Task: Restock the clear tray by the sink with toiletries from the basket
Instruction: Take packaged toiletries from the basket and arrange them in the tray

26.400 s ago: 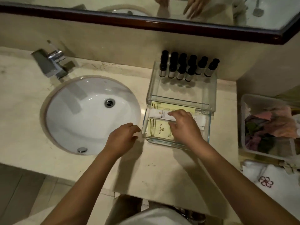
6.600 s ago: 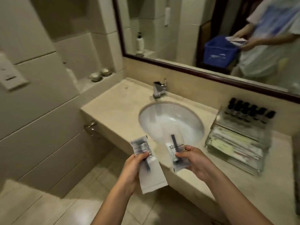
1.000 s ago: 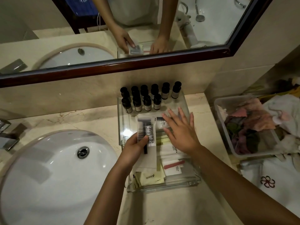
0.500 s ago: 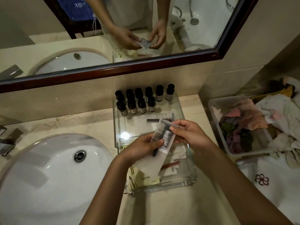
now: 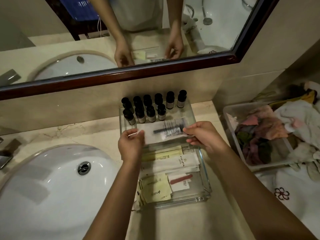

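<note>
A clear tray (image 5: 206, 189) stands on the counter to the right of the sink (image 5: 52, 187). Several small dark-capped bottles (image 5: 150, 108) stand in its far part. White and yellow sachets (image 5: 169, 161) lie in its near part. I hold a clear packet with a dark comb (image 5: 166, 131) flat and crosswise over the tray's middle. My left hand (image 5: 131, 142) pinches its left end. My right hand (image 5: 204, 135) pinches its right end. A second clear packet lies just beyond it, under the bottles.
A plastic bin of coloured cloths (image 5: 259, 135) sits at the right. White towels (image 5: 285, 191) lie in front of it. The mirror (image 5: 121, 32) hangs above the counter, and the tap (image 5: 7, 153) pokes in at the left edge.
The packet was upright in my left hand with the right hand coming to it. Now both hands hold it turned crosswise and lower over the tray.
</note>
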Demonstrator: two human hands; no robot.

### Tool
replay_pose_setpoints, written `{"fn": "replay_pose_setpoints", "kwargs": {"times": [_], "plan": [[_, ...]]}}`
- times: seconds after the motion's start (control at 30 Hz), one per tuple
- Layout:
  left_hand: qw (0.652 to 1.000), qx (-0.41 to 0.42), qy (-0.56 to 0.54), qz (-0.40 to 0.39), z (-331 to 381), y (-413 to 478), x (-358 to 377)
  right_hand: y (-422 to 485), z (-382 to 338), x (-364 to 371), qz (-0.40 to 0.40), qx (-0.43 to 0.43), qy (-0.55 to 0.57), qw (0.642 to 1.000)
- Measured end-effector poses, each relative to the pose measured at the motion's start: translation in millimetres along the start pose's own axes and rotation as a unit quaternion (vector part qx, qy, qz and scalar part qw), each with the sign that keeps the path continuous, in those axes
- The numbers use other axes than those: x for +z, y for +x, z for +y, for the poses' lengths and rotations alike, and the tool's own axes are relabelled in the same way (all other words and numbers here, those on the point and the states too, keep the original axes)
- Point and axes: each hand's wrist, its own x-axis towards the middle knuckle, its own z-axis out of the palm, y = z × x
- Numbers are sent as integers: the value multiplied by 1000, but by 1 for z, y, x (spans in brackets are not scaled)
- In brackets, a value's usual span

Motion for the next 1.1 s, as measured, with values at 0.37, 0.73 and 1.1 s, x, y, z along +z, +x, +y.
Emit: {"fn": "replay_pose_setpoints", "kwargs": {"times": [0.37,0.73,1.1], "plan": [[971,119,202,40,-19,5,15,14,5,9,66,-16,-113,991],[959,178,222,23,-30,-6,-3,4,18,-3,51,-7,-83,995],[933,167,317,18,-101,-66,-99,-81,104,-25,137,-105,-318,932]]}}
